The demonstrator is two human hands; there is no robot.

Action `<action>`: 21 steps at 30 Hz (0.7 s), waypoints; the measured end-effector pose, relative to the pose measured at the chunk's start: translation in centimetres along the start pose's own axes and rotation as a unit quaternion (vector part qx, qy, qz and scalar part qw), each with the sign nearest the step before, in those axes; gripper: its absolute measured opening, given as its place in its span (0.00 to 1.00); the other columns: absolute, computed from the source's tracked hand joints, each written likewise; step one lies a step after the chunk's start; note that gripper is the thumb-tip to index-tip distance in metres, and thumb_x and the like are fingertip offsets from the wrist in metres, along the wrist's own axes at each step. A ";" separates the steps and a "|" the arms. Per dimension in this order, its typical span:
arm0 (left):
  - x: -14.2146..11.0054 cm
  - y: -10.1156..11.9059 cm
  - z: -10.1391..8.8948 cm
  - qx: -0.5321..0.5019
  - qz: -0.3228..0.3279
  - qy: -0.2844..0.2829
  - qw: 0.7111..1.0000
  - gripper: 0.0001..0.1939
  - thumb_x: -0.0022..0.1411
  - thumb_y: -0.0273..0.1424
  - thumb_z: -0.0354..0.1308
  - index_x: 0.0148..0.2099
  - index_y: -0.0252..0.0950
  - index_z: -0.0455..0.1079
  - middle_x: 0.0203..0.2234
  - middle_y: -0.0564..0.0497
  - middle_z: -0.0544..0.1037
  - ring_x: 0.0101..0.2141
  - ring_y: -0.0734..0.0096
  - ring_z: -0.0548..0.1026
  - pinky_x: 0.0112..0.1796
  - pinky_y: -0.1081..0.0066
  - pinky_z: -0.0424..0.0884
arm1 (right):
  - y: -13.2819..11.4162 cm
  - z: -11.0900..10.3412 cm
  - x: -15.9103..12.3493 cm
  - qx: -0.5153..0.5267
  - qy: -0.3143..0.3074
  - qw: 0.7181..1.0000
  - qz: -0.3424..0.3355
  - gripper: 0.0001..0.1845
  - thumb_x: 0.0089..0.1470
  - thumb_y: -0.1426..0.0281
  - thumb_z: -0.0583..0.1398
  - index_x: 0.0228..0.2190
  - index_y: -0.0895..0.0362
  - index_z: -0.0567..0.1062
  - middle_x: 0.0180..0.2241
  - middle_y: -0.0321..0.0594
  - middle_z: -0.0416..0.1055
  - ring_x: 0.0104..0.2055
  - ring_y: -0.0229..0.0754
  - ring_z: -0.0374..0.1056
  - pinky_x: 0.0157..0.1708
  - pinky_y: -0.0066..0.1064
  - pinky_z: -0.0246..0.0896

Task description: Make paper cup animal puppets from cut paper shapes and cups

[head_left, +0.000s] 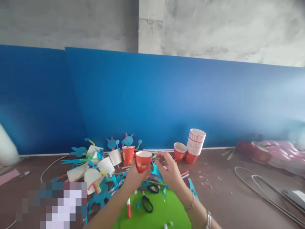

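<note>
My left hand (134, 175) is wrapped round a red paper cup (143, 156), held upright above the work surface with its white inside facing up. Just right of the cup, my right hand (169, 170) has its fingers bent and thumb apart from them, with nothing plainly held. Below both hands lie black-handled scissors (147, 203) on a green sheet (170, 211), beside a red-and-white marker (128, 208). Blue paper scraps (101, 194) spread to the left. Behind stands a red cup (128, 155) bearing a blue paper cat-like figure (128, 140).
A tall stack of paper cups (195, 143) and a single red cup (179, 151) stand at the back. Several white cups (106, 166) lie tipped at left. White cables (254, 181), a computer mouse (294, 197) and pink items (277, 152) lie right. A blue partition (166, 101) rises behind.
</note>
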State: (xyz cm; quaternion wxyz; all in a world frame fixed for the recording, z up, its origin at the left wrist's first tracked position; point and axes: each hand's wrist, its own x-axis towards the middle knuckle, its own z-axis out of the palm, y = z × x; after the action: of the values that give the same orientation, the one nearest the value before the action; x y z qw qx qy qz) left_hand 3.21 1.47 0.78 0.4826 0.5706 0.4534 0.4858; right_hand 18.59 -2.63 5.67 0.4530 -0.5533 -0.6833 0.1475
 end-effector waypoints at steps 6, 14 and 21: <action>-2.6 0.0 -3.0 -0.129 -0.059 -0.032 0.989 0.24 0.54 0.48 0.55 0.42 0.32 0.68 0.32 0.41 0.79 0.33 0.57 0.79 0.35 0.59 0.75 | 2.4 4.1 -4.3 -0.165 -0.218 0.962 -0.003 0.19 0.42 0.82 0.55 0.37 0.60 0.76 0.40 0.47 0.73 0.45 0.49 0.68 0.46 0.33 0.60; -4.7 -2.7 -2.6 -0.379 -0.174 -0.058 0.907 0.24 0.46 0.45 0.69 0.36 0.30 0.71 0.27 0.45 0.79 0.32 0.59 0.80 0.35 0.66 0.75 | 3.3 5.3 -5.5 -0.245 -0.219 0.943 -0.045 0.16 0.46 0.80 0.53 0.35 0.58 0.76 0.40 0.46 0.71 0.47 0.49 0.63 0.47 0.35 0.57; -4.2 -3.1 -2.8 -0.424 -0.179 -0.034 0.887 0.20 0.50 0.39 0.68 0.38 0.28 0.71 0.28 0.42 0.80 0.32 0.55 0.80 0.32 0.65 0.76 | 6.5 6.1 -6.0 -0.225 -0.163 0.956 -0.089 0.15 0.43 0.80 0.54 0.34 0.56 0.72 0.38 0.44 0.71 0.43 0.48 0.65 0.43 0.37 0.59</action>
State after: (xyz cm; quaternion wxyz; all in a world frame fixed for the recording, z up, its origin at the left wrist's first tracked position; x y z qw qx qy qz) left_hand -0.26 -2.02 -2.64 0.7726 0.2364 0.2820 0.5173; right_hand 17.77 -3.94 -4.98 0.2107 -0.5464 -0.8098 0.0366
